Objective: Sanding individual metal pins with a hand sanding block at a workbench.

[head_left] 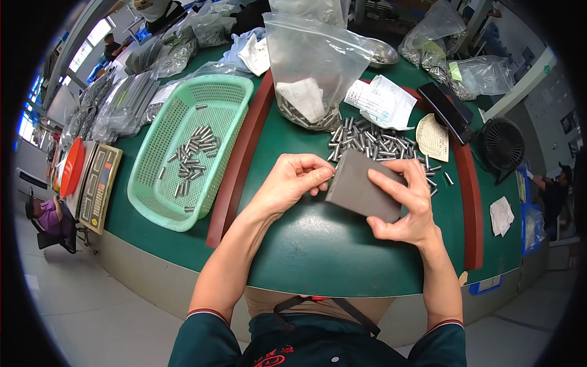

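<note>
My right hand (413, 211) grips a dark grey rectangular block (358, 183), thumb at the near edge and fingers over the top. The block is tilted above the green table. My left hand (299, 180) is closed in a pinch at the block's left edge; whatever lies between its fingertips is hidden. Just beyond the block lies a heap of short metal pins (373, 139), some partly behind it. To the left, a light green plastic basket (142, 168) holds more loose pins (194, 147).
Red-brown rails (244, 147) flank the work area. Behind the heap stands a clear plastic bag (306, 55) of pins, beside papers (382, 101) and a dark phone-like device (443, 107). A black fan (502, 144) is at right, a scale (101, 189) at far left.
</note>
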Tool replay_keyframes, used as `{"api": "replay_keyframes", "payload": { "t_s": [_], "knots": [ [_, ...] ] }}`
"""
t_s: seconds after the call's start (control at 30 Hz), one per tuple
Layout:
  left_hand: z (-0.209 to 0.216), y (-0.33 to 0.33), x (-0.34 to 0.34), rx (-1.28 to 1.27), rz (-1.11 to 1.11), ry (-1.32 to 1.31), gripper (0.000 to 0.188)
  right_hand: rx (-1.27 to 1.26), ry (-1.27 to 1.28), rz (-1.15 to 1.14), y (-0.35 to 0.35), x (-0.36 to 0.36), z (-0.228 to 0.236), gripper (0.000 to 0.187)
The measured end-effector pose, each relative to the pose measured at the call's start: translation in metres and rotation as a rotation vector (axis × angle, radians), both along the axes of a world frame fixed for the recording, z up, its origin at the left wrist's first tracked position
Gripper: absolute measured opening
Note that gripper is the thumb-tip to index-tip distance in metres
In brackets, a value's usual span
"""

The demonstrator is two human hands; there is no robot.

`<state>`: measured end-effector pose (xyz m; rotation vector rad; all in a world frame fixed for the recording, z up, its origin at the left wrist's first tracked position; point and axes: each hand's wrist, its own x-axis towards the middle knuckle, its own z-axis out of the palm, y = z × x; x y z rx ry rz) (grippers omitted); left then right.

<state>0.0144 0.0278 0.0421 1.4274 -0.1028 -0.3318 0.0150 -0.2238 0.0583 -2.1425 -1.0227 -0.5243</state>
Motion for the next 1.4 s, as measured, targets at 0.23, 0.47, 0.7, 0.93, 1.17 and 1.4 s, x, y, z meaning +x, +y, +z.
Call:
{"api": "replay_keyframes", "payload": {
  "t_s": [0.23,0.47,0.7,0.93,1.17,1.4],
  "knots": [
    [0.003,0.002,0.0,0.034,-0.032,-0.003,0.019,-0.002,-0.015,-0.009,-0.001,0.002,-0.001,0.067],
    [0.004,0.002,-0.001,0.062,-0.059,-0.003,0.019,-0.026,-0.006,-0.029,-0.003,0.001,0.001,0.066],
    [0.009,0.004,-0.002,0.094,-0.076,-0.003,0.018,-0.018,0.04,0.02,-0.001,-0.002,0.004,0.064],
    [0.011,-0.003,-0.002,0.058,-0.132,-0.002,0.018,0.159,0.068,-0.201,-0.016,0.01,-0.004,0.064],
    [0.012,-0.002,-0.003,0.101,-0.075,-0.026,0.016,0.107,0.064,-0.178,-0.019,0.01,0.002,0.067],
    [0.004,0.0,0.0,0.085,-0.074,-0.034,0.019,-0.008,0.066,0.039,-0.004,-0.003,0.005,0.063]
  ]
}}
